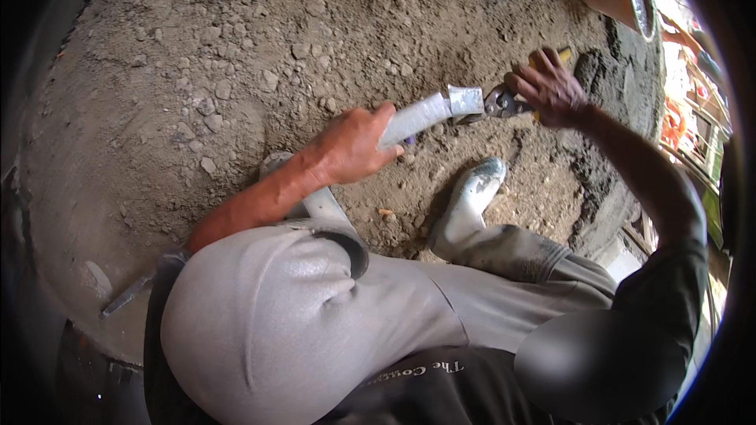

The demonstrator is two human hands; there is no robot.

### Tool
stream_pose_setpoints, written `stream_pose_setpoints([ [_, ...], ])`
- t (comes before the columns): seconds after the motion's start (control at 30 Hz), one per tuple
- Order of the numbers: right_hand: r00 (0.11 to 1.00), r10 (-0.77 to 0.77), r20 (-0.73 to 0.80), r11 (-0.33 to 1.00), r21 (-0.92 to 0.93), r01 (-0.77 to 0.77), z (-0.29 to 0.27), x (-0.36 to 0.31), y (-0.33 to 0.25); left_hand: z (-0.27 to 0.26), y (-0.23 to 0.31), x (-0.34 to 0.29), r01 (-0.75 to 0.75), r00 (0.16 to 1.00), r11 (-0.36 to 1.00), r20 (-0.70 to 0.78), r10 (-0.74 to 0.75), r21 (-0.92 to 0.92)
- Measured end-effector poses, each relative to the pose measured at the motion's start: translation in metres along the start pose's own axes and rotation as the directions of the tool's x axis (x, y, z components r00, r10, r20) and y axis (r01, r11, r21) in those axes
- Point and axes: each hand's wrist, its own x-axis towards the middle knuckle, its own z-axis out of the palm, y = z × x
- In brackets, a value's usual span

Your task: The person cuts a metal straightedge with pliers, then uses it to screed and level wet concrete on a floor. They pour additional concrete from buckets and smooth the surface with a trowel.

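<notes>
The left hand [354,143] has its fingers wrapped around a pale-grey curved length [419,120] (pipe or channel, I cannot tell which) held above the rubbly soil [181,63]. The right hand's [549,88] fingers are clamped on yellow-handled snips [504,103], whose jaws meet the length's far end, beyond the pale boot [476,193].

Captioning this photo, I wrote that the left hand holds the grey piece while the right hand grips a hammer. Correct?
The hammer is wrong: the head view shows the right hand gripping a yellow-handled plier-like tool. The left hand does hold the grey piece.
</notes>
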Motion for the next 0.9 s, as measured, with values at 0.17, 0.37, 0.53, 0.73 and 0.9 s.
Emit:
stream_pose_setpoints([
  [0.17,0.93,-0.367,-0.024,0.911,-0.212,0.354,0.001,0.082,0.072,-0.013,-0.005,0.009,-0.01,0.999,1.0,-0.048,0.01,-0.007],
  [0.37,0.97,0.224,0.098,0.967,0.097,-0.234,0.001,-0.001,-0.012,-0.011,0.004,-0.004,0.137,0.987,0.991,-0.09,-0.136,0.001],
  [0.53,0.499,0.643,0.581,0.479,0.204,-0.854,-0.062,-0.012,-0.147,-0.003,0.003,0.006,0.08,0.992,0.997,-0.095,-0.08,-0.006],
  [0.73,-0.038,0.312,0.949,-0.472,0.12,-0.873,-0.096,0.08,-0.244,0.004,0.007,0.002,0.034,0.99,0.998,-0.137,-0.042,-0.059],
  [0.9,0.091,0.567,0.818,-0.144,0.208,-0.968,-0.089,0.055,-0.246,0.011,0.0,0.001,-0.071,0.987,0.997,-0.149,0.067,-0.02],
])
